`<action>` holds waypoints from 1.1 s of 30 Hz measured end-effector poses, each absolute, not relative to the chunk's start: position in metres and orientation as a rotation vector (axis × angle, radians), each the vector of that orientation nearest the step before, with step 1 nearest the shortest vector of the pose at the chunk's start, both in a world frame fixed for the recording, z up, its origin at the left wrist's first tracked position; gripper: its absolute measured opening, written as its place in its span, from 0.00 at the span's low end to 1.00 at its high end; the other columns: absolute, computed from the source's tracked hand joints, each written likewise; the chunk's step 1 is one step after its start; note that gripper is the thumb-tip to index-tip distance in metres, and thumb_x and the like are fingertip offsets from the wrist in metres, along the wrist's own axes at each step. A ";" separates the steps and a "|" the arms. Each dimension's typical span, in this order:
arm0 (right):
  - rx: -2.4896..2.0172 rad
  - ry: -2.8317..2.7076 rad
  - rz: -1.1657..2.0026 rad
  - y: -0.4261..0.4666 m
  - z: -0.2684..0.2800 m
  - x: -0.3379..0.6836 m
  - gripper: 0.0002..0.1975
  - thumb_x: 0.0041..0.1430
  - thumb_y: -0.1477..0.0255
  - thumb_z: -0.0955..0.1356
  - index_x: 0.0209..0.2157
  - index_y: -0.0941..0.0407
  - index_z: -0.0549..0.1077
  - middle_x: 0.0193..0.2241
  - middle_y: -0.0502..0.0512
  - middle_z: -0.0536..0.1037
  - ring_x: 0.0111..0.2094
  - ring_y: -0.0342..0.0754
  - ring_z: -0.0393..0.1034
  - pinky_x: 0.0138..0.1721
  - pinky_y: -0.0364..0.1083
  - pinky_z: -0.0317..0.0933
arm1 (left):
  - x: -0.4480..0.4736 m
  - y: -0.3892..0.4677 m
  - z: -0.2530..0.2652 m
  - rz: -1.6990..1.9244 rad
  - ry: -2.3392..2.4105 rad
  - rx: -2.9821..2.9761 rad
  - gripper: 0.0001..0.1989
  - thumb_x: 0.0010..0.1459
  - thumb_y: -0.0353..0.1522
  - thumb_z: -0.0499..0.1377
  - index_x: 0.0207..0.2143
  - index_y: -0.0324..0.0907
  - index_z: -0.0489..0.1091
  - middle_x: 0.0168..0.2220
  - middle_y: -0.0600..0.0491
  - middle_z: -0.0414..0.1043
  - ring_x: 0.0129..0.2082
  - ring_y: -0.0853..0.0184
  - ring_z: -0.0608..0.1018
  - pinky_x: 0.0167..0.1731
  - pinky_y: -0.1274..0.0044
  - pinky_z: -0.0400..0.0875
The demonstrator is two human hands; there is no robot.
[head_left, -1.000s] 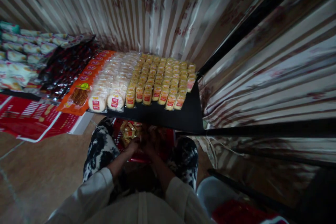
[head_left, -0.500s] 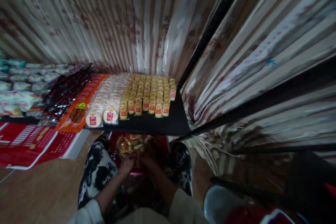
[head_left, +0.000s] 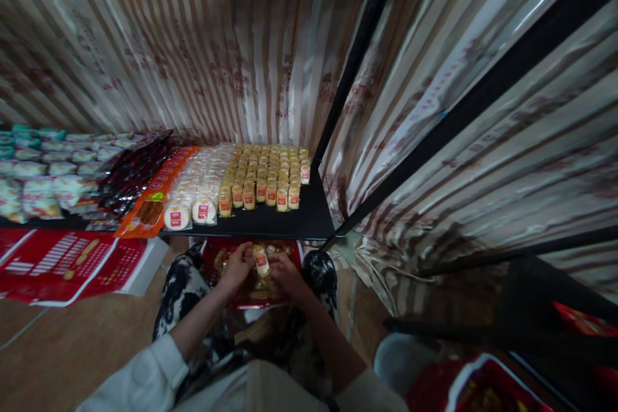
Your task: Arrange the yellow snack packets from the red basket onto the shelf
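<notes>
Pinching one yellow pack (head_left: 261, 261) between our left hand (head_left: 238, 268) and right hand (head_left: 286, 274), we are holding it above the red basket (head_left: 296, 253), where more are lying unshelved; matching rows (head_left: 261, 188) are already standing on the black shelf (head_left: 309, 220).

The black shelf (head_left: 290, 226) looked smooth and matt. On it, small yellow snacks (head_left: 261, 188) and round white crackers (head_left: 203, 210) sat in clear, shiny plastic; the dark packets (head_left: 129, 175) were glossier. Behind the shelf, the striped curtain (head_left: 193, 45) was creased cloth with a satiny sheen. Below it, the held snack (head_left: 261, 261) wore shiny wrapping, and the patterned trousers (head_left: 179, 293) were matt cloth.
</notes>
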State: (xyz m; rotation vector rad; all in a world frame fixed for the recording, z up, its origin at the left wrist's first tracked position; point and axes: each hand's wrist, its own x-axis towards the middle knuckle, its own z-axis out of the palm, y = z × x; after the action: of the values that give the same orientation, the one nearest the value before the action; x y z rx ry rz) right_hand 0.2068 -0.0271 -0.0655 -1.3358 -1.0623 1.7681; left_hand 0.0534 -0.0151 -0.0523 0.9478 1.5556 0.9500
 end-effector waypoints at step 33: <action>-1.589 -1.132 0.609 0.137 -0.032 0.288 0.19 0.56 0.65 0.61 0.47 0.55 0.69 0.42 0.57 0.74 0.40 0.48 0.69 0.44 0.47 0.62 | 0.181 0.141 0.050 0.806 1.489 1.912 0.27 0.53 0.25 0.51 0.57 0.41 0.59 0.52 0.46 0.68 0.51 0.62 0.71 0.53 0.71 0.64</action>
State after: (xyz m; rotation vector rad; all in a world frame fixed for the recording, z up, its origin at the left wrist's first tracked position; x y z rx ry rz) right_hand 0.2884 0.1368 -0.0318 -1.5888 -1.1317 0.6087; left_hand 0.1811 0.1409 0.0497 1.9121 1.4893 0.8059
